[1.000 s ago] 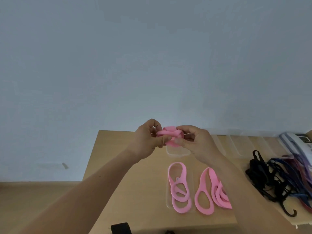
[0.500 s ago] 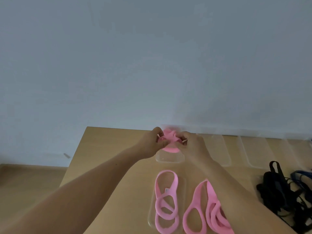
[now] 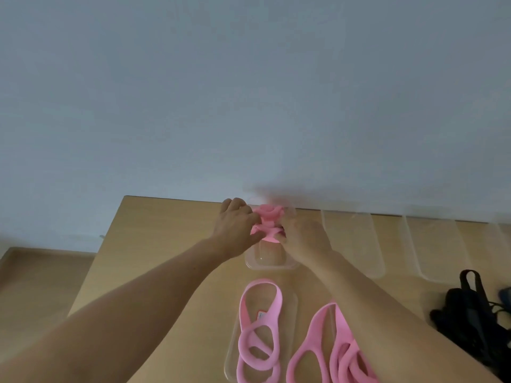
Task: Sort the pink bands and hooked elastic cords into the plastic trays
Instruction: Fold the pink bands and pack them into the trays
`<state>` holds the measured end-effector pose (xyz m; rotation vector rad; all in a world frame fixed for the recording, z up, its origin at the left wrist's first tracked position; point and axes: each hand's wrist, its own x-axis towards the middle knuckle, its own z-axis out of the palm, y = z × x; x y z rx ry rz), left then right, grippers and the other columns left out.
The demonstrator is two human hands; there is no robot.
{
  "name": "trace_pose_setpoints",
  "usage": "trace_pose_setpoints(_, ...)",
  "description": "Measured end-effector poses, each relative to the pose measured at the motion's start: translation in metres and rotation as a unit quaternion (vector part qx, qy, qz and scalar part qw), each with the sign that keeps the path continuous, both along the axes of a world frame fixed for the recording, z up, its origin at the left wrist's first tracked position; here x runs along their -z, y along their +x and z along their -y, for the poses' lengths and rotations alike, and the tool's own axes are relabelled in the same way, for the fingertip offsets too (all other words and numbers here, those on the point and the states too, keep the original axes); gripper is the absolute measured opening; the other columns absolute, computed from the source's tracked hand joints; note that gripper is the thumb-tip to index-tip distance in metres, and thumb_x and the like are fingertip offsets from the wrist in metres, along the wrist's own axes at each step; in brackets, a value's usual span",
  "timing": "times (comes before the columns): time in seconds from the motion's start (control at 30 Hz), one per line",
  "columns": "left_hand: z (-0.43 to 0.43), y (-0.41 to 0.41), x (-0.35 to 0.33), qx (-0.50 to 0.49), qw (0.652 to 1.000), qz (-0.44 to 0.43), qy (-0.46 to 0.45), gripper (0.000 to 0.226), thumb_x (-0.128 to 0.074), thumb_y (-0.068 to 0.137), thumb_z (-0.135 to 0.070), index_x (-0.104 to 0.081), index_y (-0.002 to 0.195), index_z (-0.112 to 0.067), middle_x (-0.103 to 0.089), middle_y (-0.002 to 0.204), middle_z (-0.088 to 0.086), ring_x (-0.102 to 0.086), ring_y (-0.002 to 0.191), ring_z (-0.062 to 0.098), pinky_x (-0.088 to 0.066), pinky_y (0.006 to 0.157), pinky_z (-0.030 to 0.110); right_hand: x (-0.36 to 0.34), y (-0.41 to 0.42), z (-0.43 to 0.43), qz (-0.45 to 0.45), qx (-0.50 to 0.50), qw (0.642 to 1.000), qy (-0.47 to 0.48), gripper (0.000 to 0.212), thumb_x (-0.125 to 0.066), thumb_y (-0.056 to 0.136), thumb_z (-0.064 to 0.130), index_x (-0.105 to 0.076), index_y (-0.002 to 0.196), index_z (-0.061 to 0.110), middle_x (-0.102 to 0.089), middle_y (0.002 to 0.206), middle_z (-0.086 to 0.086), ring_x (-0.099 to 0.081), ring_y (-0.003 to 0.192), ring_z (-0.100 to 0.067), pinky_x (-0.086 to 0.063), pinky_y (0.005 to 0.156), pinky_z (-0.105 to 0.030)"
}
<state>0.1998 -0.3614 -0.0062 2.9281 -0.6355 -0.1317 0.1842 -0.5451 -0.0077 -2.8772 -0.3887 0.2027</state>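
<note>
Above a wooden table against a pale blue wall, left hand and right hand both pinch a bunched pink band at frame centre.

Wooden table; pale blue wall

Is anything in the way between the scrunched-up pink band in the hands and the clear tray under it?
Nothing visible is. Both hands, left hand and right hand, hold the folded pink band right over the far end of the clear tray, and the tray's near part looks bare.
</note>
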Motion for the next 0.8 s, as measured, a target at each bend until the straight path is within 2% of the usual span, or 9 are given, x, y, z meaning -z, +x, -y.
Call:
trace_pose_setpoints(0.1, 0.005, 0.001, 0.006, -0.006, 1.000, 0.009, 0.017, 0.034, -0.050, 0.092, -0.053, -0.068, 0.106, -0.028, -0.062, 0.108, -0.005, -0.038, 0.121, 0.024, -0.019, 0.103, 0.034, 0.006, -0.002, -0.002, 0.029, -0.007, 0.999, -0.039, 0.023, -0.055, 0.094, 0.030, -0.066, 0.113, 0.022, -0.061, 0.123, -0.003, -0.065, 0.090, -0.028, -0.039, 0.065, -0.030)
trace_pose_setpoints(0.17, 0.009, 0.001, 0.009, -0.013, 1.000, 0.011, 0.023, 0.032, -0.051, 0.091, -0.052, -0.068, 0.104, -0.028, -0.060, 0.110, -0.004, -0.037, 0.122, 0.025, -0.017, 0.104, 0.035, 0.011, -0.005, -0.003, 0.075, -0.020, 0.996, -0.050, 0.019, -0.065, 0.087, 0.025, -0.072, 0.104, 0.021, -0.062, 0.123, -0.002, -0.065, 0.090, -0.025, -0.044, 0.065, -0.030)
trace_pose_setpoints(0.27, 0.013, 0.000, 0.013, -0.017, 0.999, 0.025, 0.044, 0.030, -0.050, 0.092, -0.049, -0.067, 0.106, -0.028, -0.061, 0.111, -0.004, -0.037, 0.123, 0.026, -0.013, 0.105, 0.038, 0.012, -0.006, -0.006, 0.110, 0.000, 0.993, -0.030, 0.019, -0.073, 0.079, 0.025, -0.074, 0.097, 0.020, -0.064, 0.113, 0.000, -0.059, 0.105, -0.026, -0.050, 0.079, -0.035)
trace_pose_setpoints(0.37, 0.016, 0.001, 0.015, -0.017, 0.997, 0.038, 0.060, 0.031, -0.048, 0.093, -0.046, -0.066, 0.109, -0.027, -0.061, 0.110, -0.004, -0.038, 0.124, 0.026, -0.008, 0.106, 0.040, 0.009, -0.003, -0.009, 0.141, 0.016, 0.990, -0.024, 0.014, -0.081, 0.072, 0.022, -0.074, 0.083, 0.018, -0.065, 0.095, -0.001, -0.060, 0.090, -0.029, -0.050, 0.070, -0.037)
trace_pose_setpoints(0.43, 0.018, 0.001, 0.013, -0.021, 0.998, 0.033, 0.053, 0.031, -0.048, 0.092, -0.046, -0.067, 0.107, -0.027, -0.062, 0.109, -0.004, -0.038, 0.122, 0.025, -0.013, 0.106, 0.039, 0.010, 0.000, -0.008, 0.125, 0.010, 0.992, -0.017, 0.007, -0.074, 0.081, 0.022, -0.076, 0.087, 0.017, -0.067, 0.099, -0.002, -0.058, 0.094, -0.030, -0.046, 0.076, -0.037)
trace_pose_setpoints(0.53, 0.013, 0.001, 0.008, -0.016, 1.000, 0.021, 0.015, 0.035, -0.049, 0.087, -0.049, -0.066, 0.110, -0.027, -0.064, 0.107, -0.005, -0.039, 0.119, 0.023, -0.021, 0.104, 0.036, 0.015, 0.004, -0.006, 0.100, 0.000, 0.995, -0.024, 0.019, -0.059, 0.093, 0.026, -0.074, 0.102, 0.018, -0.064, 0.113, 0.000, -0.052, 0.104, -0.028, -0.040, 0.083, -0.034)
trace_pose_setpoints(0.63, 0.000, 0.002, 0.004, 0.018, 1.000, -0.001, 0.002, 0.036, -0.053, 0.090, -0.040, -0.062, 0.123, -0.031, -0.062, 0.115, -0.005, -0.036, 0.126, 0.022, -0.019, 0.104, 0.033, 0.015, 0.006, -0.007, 0.105, -0.005, 0.994, -0.016, 0.022, -0.056, 0.095, 0.026, -0.073, 0.105, 0.017, -0.065, 0.113, -0.002, -0.052, 0.104, -0.029, -0.041, 0.083, -0.036)
trace_pose_setpoints(0.7, -0.003, 0.006, 0.002, 0.029, 0.999, -0.007, 0.027, 0.033, -0.054, 0.091, -0.038, -0.062, 0.123, -0.034, -0.060, 0.117, -0.007, -0.035, 0.127, 0.022, -0.019, 0.104, 0.034, 0.013, 0.006, -0.007, 0.101, -0.007, 0.995, -0.021, 0.023, -0.055, 0.096, 0.026, -0.073, 0.105, 0.016, -0.065, 0.114, -0.003, -0.052, 0.103, -0.029, -0.043, 0.083, -0.037)
trace_pose_setpoints(0.8, 0.005, 0.010, 0.001, 0.009, 0.999, -0.004, 0.046, 0.027, -0.058, 0.089, -0.039, -0.063, 0.116, -0.036, -0.061, 0.110, -0.008, -0.040, 0.119, 0.023, -0.021, 0.102, 0.035, 0.013, 0.005, -0.002, 0.110, -0.012, 0.994, -0.007, 0.020, -0.059, 0.094, 0.024, -0.075, 0.101, 0.015, -0.067, 0.108, -0.004, -0.054, 0.098, -0.030, -0.045, 0.081, -0.039)
